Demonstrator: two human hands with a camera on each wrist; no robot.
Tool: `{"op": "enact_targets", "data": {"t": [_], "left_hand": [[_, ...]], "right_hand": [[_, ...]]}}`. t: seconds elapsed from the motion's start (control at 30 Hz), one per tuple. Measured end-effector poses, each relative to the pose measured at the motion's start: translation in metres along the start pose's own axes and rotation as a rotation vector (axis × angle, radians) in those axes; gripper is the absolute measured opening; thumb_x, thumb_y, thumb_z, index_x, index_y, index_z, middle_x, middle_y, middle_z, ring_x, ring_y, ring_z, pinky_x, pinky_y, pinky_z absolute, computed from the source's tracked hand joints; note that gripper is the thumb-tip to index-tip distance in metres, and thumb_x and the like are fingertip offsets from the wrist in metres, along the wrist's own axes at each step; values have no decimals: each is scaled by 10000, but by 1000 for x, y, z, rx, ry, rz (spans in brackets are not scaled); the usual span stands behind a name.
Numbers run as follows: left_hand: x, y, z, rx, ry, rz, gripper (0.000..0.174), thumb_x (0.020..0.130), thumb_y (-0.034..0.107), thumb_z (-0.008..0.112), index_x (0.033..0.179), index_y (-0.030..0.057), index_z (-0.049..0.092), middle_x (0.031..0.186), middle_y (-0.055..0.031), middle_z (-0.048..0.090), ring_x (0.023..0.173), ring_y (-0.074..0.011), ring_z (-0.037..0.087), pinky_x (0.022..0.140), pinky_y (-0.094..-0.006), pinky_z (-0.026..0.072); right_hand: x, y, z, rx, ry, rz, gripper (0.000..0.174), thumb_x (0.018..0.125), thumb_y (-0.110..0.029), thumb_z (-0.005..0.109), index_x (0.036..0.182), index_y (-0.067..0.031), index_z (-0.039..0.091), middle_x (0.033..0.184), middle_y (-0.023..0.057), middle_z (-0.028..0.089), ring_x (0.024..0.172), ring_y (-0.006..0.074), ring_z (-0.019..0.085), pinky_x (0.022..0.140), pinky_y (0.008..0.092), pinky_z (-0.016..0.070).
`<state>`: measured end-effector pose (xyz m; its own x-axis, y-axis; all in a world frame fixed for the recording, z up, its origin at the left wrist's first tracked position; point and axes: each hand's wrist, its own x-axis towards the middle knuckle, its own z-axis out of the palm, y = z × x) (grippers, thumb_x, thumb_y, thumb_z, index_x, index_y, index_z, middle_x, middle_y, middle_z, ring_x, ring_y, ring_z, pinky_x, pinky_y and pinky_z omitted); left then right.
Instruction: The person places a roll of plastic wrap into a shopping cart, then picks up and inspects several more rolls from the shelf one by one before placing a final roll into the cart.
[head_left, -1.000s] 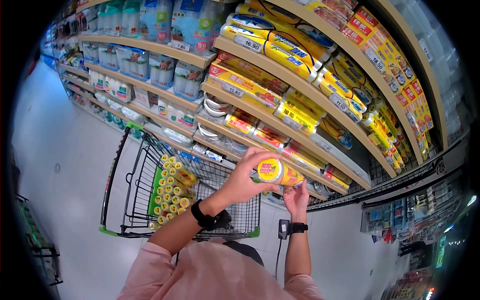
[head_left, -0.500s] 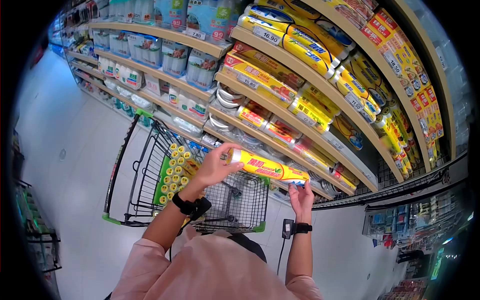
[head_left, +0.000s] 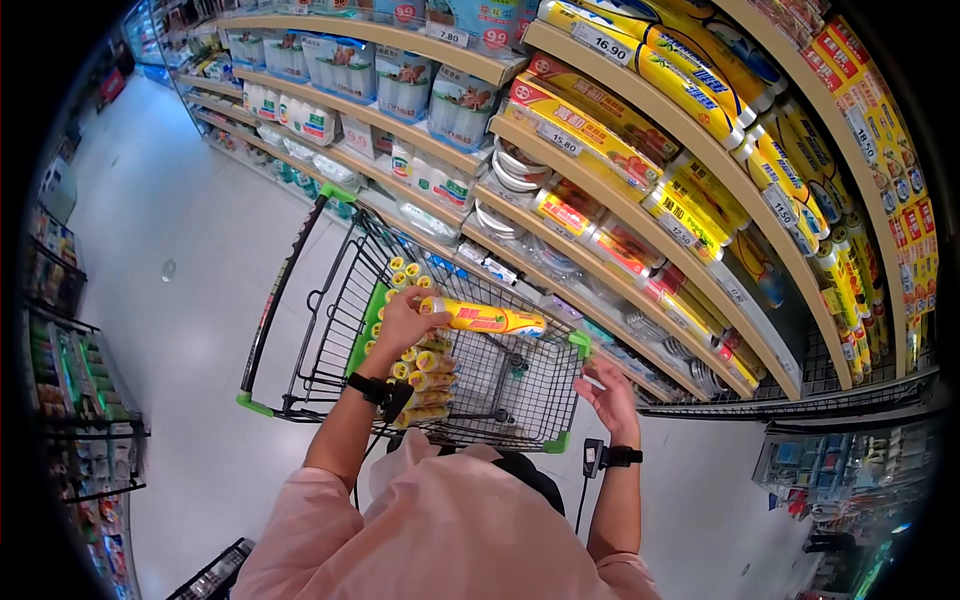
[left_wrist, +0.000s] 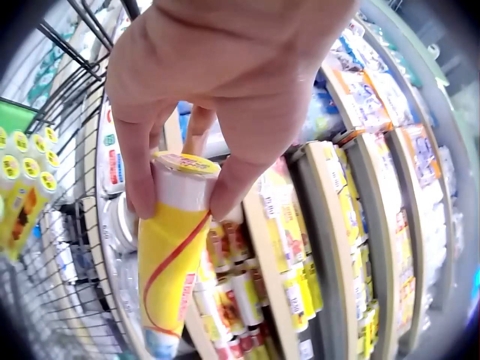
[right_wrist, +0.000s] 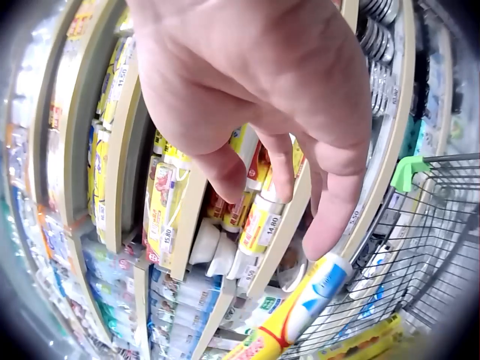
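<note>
My left hand (head_left: 408,320) pinches a yellow tube-shaped roll (head_left: 495,318) by its white-capped end. In the left wrist view, the thumb and fingers sit around the rim of the cap, and the roll (left_wrist: 171,262) hangs below them. The roll is over the wire shopping cart (head_left: 560,443), beside several similar yellow rolls (head_left: 432,382) grouped at the green panel. My right hand (head_left: 612,400) is apart from the roll, fingers loosely bent and holding nothing. In the right wrist view, its index fingertip overlaps the blue-and-white end of the roll (right_wrist: 319,289).
Curved shelves (head_left: 610,192) with yellow rolls, boxes and price tags rise beyond the cart and to the right. Clear plastic packs (head_left: 405,82) fill the upper left shelves. Pale floor (head_left: 190,330) lies left of the cart, and another rack (head_left: 850,470) stands at right.
The roll has turned from end-on to lengthwise and moved left, down over the cart with my left hand. My right hand has let go of its far end. The view has shifted.
</note>
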<state>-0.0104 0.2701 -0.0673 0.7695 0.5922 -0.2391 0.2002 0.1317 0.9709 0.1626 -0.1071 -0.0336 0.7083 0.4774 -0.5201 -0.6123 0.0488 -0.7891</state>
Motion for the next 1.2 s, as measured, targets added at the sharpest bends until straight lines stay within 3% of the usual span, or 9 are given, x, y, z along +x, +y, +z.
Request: {"op": "enact_targets", "data": {"t": [0.1,0.2,0.37,0.47,0.63,0.73,0.83,0.93,1.2], "left_hand": [[14,-38,2,499,111,35,461,647,235,871,1019,71,653,806,-78,696,706,-172,689,618,-329,542],[26,-72,10,651,111,43,456,615,278,872,966,97,644,753,-85,688,684,-212,685,637,-374,533],[38,-118,23,775,13,-74,533,624,269,881,1028,54,607,921,-155,686,842,-334,671,701,-436,528],[37,-147,26,800,9,49,567,632,261,881,1076,50,597,927,-163,685,821,-344,668,697,-443,525],[36,-152,38,1013,-92,-89,598,632,317,885,1094,73,596,1004,-153,675,933,-339,655,780,-453,527],[41,-171,43,1099,-162,12,496,683,255,837,1083,87,598,994,-158,672,921,-349,661,761,-463,535],[47,-177,49,1200,-214,-9,595,678,344,855,1139,90,578,977,-140,684,930,-333,658,787,-461,537],[54,-171,53,1192,-258,23,472,717,181,771,1141,107,576,1035,-167,667,889,-359,672,742,-477,546],[86,-200,26,1159,-111,104,471,737,84,725,1177,105,559,1063,-152,653,980,-359,642,795,-453,534]], "right_hand": [[-3,17,-11,-23,32,55,255,979,-146,561,1191,-4,554,1090,173,632,926,305,678,809,373,593],[-8,32,-25,-36,75,100,279,970,-166,567,1190,5,557,1094,162,633,929,294,666,839,380,580],[-20,43,-42,-17,171,129,242,967,-143,554,1161,1,561,1060,161,642,906,274,668,829,371,581],[-29,48,-49,-18,204,124,241,967,-140,550,1163,0,559,1055,156,641,897,272,668,829,371,581],[-45,54,-59,-3,280,157,256,976,-164,548,1179,-7,546,1048,147,647,868,259,666,787,344,575],[-51,55,-63,-15,314,171,265,979,-183,551,1185,-16,549,1050,141,651,863,257,665,788,344,572],[-52,52,-64,-20,326,165,268,980,-194,552,1187,-25,551,1052,137,653,865,255,665,789,345,569],[-52,49,-62,-19,319,159,265,981,-198,553,1186,-30,553,1056,137,654,871,253,665,787,347,567],[-45,45,-58,-32,300,160,272,980,-204,555,1188,-28,554,1050,137,659,873,248,667,781,345,566]]}}
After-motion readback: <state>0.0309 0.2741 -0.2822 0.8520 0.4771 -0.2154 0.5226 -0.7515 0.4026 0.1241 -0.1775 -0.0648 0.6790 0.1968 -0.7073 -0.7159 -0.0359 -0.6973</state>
